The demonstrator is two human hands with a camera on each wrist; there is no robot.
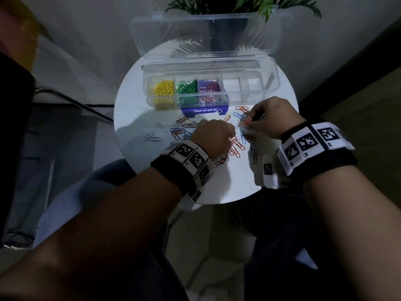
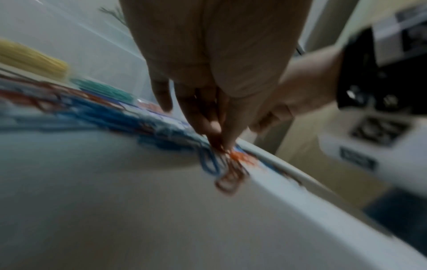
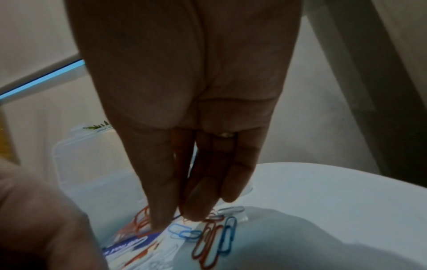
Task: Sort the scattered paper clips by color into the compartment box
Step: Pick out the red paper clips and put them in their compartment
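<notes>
Red, blue and pale paper clips (image 1: 235,146) lie scattered on a round white table (image 1: 227,185). Behind them stands a clear compartment box (image 1: 270,88) with its lid up. Its left compartment holds yellow clips (image 1: 163,89), and the one beside it holds green clips (image 1: 186,86). My left hand (image 1: 232,132) is low over the pile and pinches red clips (image 2: 231,175) between thumb and fingers, though that view is blurred. My right hand (image 1: 248,121), near the box front, pinches red clips (image 3: 182,164) with its fingertips just above the table.
The open lid (image 1: 208,35) leans back against a potted plant (image 1: 227,9). A blue "Clean as you go" sticker (image 1: 205,110) lies under the box. A white tagged block (image 1: 268,170) sits at the table's near right edge. My knees are below the table.
</notes>
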